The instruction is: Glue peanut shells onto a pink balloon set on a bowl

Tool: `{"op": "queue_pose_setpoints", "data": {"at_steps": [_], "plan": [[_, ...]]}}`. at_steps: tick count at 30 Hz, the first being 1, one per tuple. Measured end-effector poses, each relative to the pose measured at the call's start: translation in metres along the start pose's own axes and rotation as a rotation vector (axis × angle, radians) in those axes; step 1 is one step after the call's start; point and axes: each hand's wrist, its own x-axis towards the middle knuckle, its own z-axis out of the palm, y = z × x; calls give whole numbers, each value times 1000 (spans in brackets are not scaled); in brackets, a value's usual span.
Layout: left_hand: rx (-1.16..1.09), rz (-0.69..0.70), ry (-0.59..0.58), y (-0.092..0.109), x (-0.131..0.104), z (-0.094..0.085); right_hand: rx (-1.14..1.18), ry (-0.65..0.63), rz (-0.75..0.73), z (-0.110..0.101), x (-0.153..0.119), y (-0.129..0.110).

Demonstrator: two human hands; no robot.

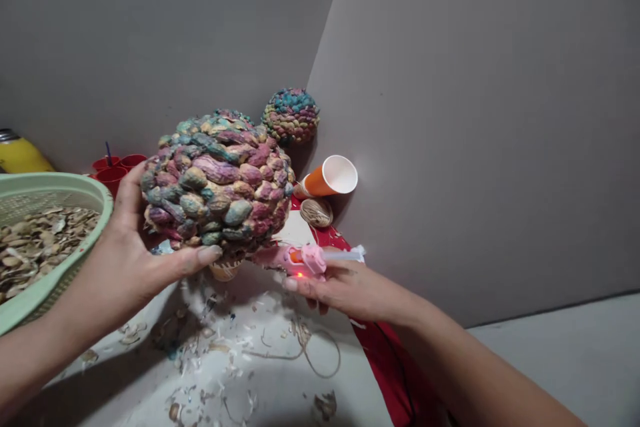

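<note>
My left hand grips a large ball covered in painted peanut shells, its thumb along the lower front and its fingers behind the left side. Pink, teal and yellow shells cover the ball. In my right hand is a pink glue gun with a red light lit and a clear glue stick sticking out of its back. The gun's nozzle points left, toward the underside of the ball, and its tip is hidden there. A patterned paper cup shows just beneath the ball.
A green basket of shells stands at left, near red cups and a yellow bottle. Another shell-covered ball, an orange cup and a twine roll lie by the wall. Scraps and loose twine litter the white tabletop.
</note>
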Motion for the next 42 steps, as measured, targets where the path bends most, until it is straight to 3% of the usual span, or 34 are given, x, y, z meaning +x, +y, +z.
{"op": "queue_pose_setpoints", "data": {"at_steps": [5,9,15,22,32,42], "plan": [[-29,-7,-9,-8,0,3,-103,20,-5,2,8,-13],[-15,5,22,-10,1,6,-284,-27,-97,0,17,-26],[-53,60,69,-11,2,12,-500,10,-142,6,20,-26],[-136,17,53,-9,1,17,-560,-94,-104,8,20,-37],[-253,64,42,-4,0,17,-753,-158,-75,3,23,-49],[-266,74,55,-6,2,19,-777,-85,-142,10,30,-71]]}}
